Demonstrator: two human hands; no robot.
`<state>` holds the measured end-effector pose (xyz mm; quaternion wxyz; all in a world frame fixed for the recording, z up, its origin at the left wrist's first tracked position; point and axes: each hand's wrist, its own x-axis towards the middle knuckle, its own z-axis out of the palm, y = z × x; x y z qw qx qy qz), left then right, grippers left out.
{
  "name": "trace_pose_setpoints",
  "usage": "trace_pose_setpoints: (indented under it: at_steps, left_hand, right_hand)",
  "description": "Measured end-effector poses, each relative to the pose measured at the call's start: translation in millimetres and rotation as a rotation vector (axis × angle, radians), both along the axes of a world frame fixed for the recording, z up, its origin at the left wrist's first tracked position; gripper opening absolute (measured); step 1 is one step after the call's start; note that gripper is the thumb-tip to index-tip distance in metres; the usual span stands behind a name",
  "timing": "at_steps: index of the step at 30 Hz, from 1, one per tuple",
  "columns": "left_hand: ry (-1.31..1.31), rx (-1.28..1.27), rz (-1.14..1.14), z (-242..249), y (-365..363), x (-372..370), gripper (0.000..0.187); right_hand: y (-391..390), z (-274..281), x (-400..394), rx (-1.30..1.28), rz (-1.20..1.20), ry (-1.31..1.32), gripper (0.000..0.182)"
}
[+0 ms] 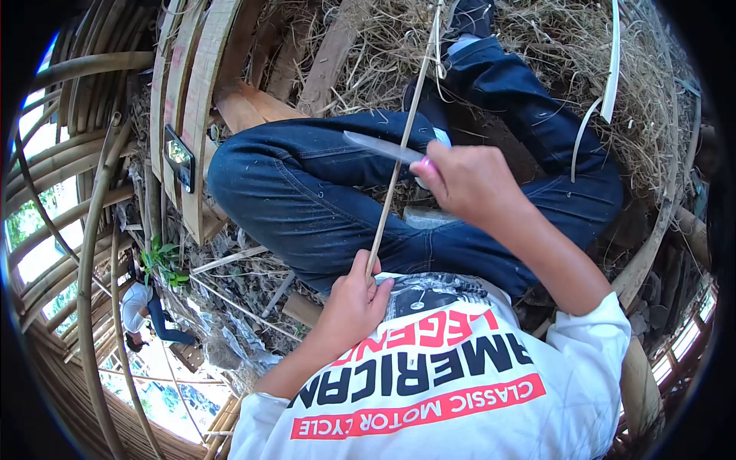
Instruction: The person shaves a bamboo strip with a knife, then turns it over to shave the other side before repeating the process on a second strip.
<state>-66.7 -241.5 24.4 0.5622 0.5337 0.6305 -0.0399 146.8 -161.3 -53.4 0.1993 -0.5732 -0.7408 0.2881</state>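
Observation:
A long thin bamboo strip (392, 184) runs from the top of the view down to the lap. My left hand (354, 300) is closed around its lower end, close to the shirt. In my right hand (474, 184) is a knife (377, 147) with a pink handle, its blade pointing left and lying across the strip, at or very near its surface. Thin curled fibres hang from the strip's upper part. Both hands are above my crossed legs in dark jeans (307, 199).
Wooden boards (201, 100) stand at the upper left, with a phone (179, 159) on them. Shavings (636, 130) cover the ground at the upper right. Bamboo poles (92, 230) line the left side. Another person (138, 307) is at the lower left.

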Motion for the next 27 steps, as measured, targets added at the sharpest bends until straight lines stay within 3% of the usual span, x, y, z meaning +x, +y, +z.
trace_pose_setpoints:
  at_steps: [3, 5, 11, 13, 15, 18, 21, 25, 27]
  left_hand:
    - [-0.005, 0.006, -0.001, 1.1, 2.0, -0.1, 0.021]
    - [-0.002, -0.003, 0.004, -1.9, 1.8, 0.3, 0.021]
    - [0.023, -0.035, -0.006, 3.5, 0.6, -1.4, 0.022]
    - [-0.025, 0.003, -0.002, -1.6, -0.3, -2.9, 0.022]
    - [-0.016, -0.005, 0.0, 2.5, -1.5, -2.4, 0.022]
    - [-0.015, -0.01, 0.001, -0.1, 2.6, -2.2, 0.022]
    - [-0.025, -0.012, 0.02, -2.2, -1.8, -4.9, 0.022]
    - [-0.011, -0.013, 0.015, 0.7, -0.7, -4.6, 0.022]
    - [-0.024, -0.009, 0.017, -2.3, 0.9, -3.3, 0.022]
  right_hand:
    - [-15.2, 14.1, -12.9, -0.061, 0.16, 0.0, 0.039]
    - [-1.7, 3.9, -8.3, -0.068, 0.042, -0.027, 0.039]
    - [-5.0, 9.2, -7.3, -0.068, 0.125, -0.024, 0.039]
    - [10.4, -3.5, 1.7, 0.044, 0.006, -0.024, 0.039]
    - [6.6, 4.2, -1.1, -0.004, -0.002, -0.025, 0.04]
    - [-3.3, 8.2, -7.3, -0.03, 0.136, -0.053, 0.039]
    - [22.5, -8.0, 8.7, 0.023, -0.016, -0.052, 0.037]
    - [2.8, 9.4, -5.3, -0.037, 0.15, -0.027, 0.037]
    - [17.7, -6.3, 2.4, 0.003, 0.009, -0.118, 0.039]
